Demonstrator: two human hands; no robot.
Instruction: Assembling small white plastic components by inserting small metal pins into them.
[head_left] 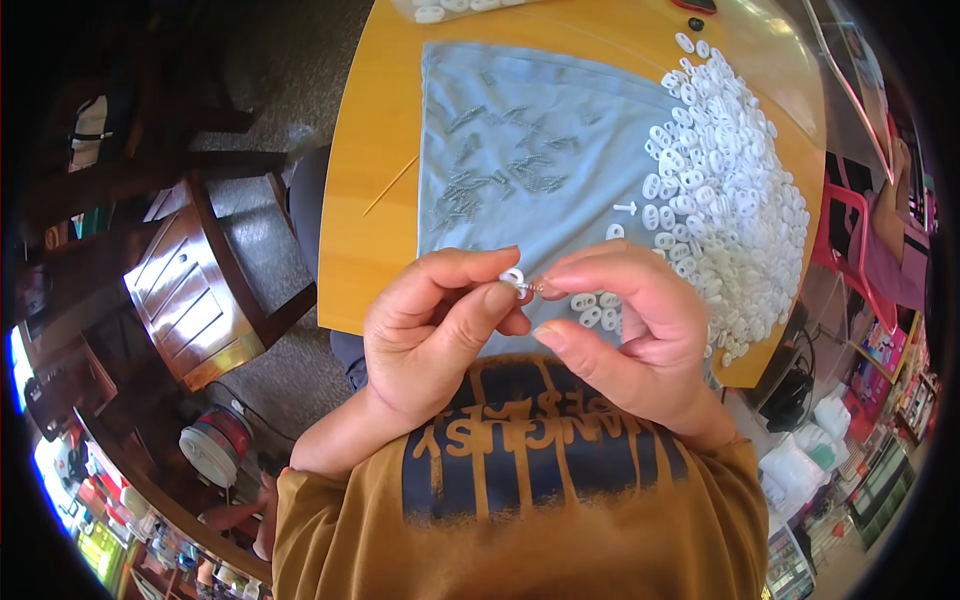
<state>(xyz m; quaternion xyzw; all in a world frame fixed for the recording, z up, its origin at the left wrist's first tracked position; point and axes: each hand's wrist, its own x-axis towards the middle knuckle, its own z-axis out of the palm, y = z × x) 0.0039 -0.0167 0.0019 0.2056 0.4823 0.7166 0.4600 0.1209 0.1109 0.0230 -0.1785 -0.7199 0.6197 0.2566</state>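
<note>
My left hand (435, 315) pinches a small white plastic piece with holes (513, 276) between thumb and fingers, above the near edge of the cloth. A thin metal coil spring (534, 288) sticks out of the piece toward the right. My right hand (640, 325) has its index fingertip against the outer end of the spring, and its thumb stands well apart below. Farther off, several loose springs (540, 172) lie scattered on a grey-blue cloth (590, 95). A big heap of similar white oval two-holed pieces (725, 150) covers the right side.
The yellow table (375, 110) carries a thin wooden stick (390, 186) left of the cloth. A small white T-shaped part (625, 208) lies beside the heap. At the far edge is a clear bag of white pieces (445, 10). A wooden chair (195, 290) stands left, a pink chair (855, 250) right.
</note>
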